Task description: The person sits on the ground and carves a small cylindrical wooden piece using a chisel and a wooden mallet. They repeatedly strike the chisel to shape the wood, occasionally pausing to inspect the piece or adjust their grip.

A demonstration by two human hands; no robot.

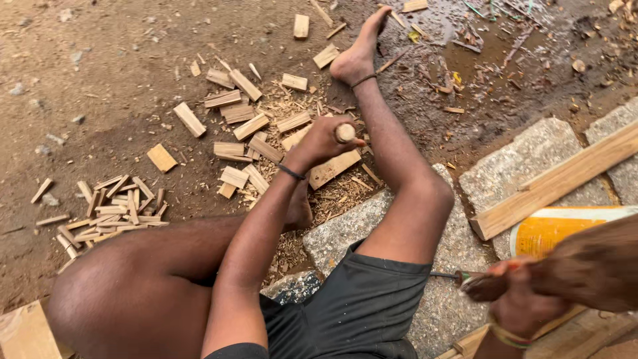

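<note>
The left hand (322,141) is closed round a wooden handle (344,133) above a flat wood block (334,167). At four o'clock, the right hand (512,296), blurred, grips a chisel-like tool (458,275). The block looks light, stiff and splintery, best held by its edges.

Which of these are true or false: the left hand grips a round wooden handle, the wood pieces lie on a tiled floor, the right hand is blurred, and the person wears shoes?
1. The left hand grips a round wooden handle. True.
2. The cut wood pieces lie on a tiled floor. False: they lie on bare dirt ground.
3. The right hand is blurred, at a thin tool. True.
4. The person wears shoes. False: the foot is bare.
</note>
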